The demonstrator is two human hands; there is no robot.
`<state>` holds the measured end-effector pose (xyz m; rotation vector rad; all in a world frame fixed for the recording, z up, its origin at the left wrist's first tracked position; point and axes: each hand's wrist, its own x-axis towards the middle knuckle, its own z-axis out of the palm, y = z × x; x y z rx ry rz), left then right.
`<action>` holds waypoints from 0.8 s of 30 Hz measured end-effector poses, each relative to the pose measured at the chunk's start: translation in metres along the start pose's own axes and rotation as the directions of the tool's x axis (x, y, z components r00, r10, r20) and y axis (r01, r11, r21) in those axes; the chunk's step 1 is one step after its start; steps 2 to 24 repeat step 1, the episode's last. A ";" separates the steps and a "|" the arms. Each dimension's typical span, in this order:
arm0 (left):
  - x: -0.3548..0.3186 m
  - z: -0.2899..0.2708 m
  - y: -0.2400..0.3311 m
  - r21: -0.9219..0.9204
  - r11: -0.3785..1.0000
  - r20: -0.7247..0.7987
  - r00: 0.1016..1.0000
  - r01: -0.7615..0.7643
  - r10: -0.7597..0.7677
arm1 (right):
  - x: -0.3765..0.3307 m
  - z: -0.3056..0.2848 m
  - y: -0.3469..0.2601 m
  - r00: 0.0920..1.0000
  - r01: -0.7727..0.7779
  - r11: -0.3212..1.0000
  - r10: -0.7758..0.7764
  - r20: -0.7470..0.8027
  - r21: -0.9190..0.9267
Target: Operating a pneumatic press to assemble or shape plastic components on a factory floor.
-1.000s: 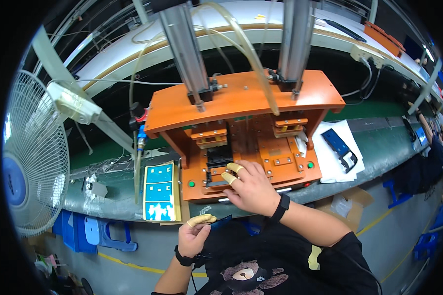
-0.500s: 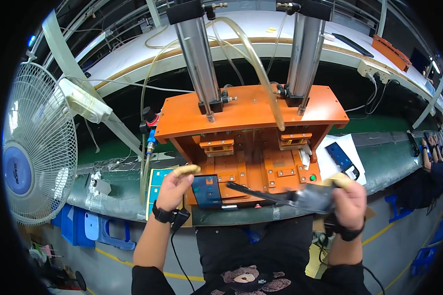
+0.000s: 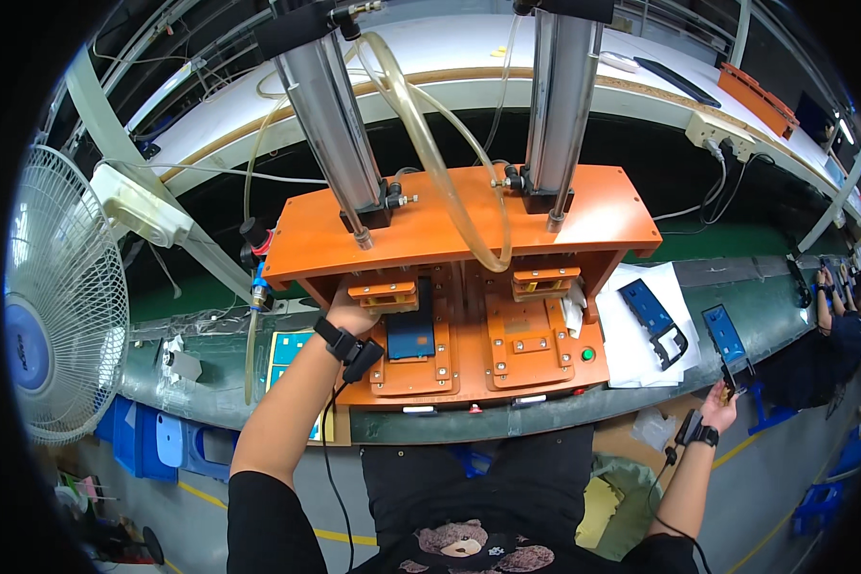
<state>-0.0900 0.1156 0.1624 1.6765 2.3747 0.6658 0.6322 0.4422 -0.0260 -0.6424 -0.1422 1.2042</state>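
Note:
My left hand (image 3: 349,314) reaches into the left nest of the orange press fixture (image 3: 469,230) and grips the left edge of a dark blue panel (image 3: 411,333) lying in that nest. Its fingertips are hidden under a small orange clamp block (image 3: 383,295). A black band sits on that wrist. My right hand (image 3: 716,409) is stretched far to the right at the edge of the green belt (image 3: 765,316), pinching a small dark part (image 3: 727,383). Just above it on the belt lies another blue panel (image 3: 724,333). The fixture's right nest (image 3: 531,344) holds nothing.
Two upright cylinders (image 3: 335,105) with clear hoses rise from the press. A blue frame part (image 3: 652,314) lies on white paper right of the fixture. A white fan (image 3: 53,306) stands at the left, and a blue label sheet (image 3: 287,349) lies beside it. Another person (image 3: 837,325) works at the far right.
My left hand has carried the blue panel from in front of the fixture into the left nest. My right hand has swung its dark part further right and down to the belt edge.

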 end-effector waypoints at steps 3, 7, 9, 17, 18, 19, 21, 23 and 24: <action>0.002 -0.003 -0.002 -0.051 0.998 0.008 0.999 -0.030 0.031 | 0.018 0.001 0.009 0.997 -0.016 0.999 0.019 -0.070 0.032; 0.002 -0.003 -0.002 -0.051 0.998 0.008 0.999 -0.030 0.031 | 0.018 0.001 0.009 0.997 -0.016 0.999 0.019 -0.070 0.032; 0.002 -0.003 -0.002 -0.051 0.998 0.008 0.999 -0.030 0.031 | 0.018 0.001 0.009 0.997 -0.016 0.999 0.019 -0.070 0.032; 0.002 -0.003 -0.002 -0.051 0.998 0.008 0.999 -0.030 0.031 | 0.018 0.001 0.009 0.997 -0.016 0.999 0.019 -0.070 0.032; 0.002 -0.003 -0.002 -0.051 0.998 0.008 0.999 -0.030 0.031 | 0.018 0.001 0.009 0.997 -0.016 0.999 0.019 -0.070 0.032; 0.002 -0.003 -0.002 -0.051 0.998 0.008 0.999 -0.030 0.031 | 0.018 0.001 0.009 0.997 -0.016 0.999 0.019 -0.070 0.032; 0.002 -0.003 -0.002 -0.051 0.998 0.008 0.999 -0.030 0.031 | 0.018 0.001 0.009 0.997 -0.016 0.999 0.019 -0.070 0.032; 0.002 -0.003 -0.002 -0.051 0.998 0.008 0.999 -0.030 0.031 | 0.018 0.001 0.009 0.997 -0.016 0.999 0.019 -0.070 0.032; 0.002 -0.003 -0.002 -0.051 0.998 0.008 0.999 -0.030 0.031 | 0.018 0.001 0.009 0.997 -0.016 0.999 0.019 -0.070 0.032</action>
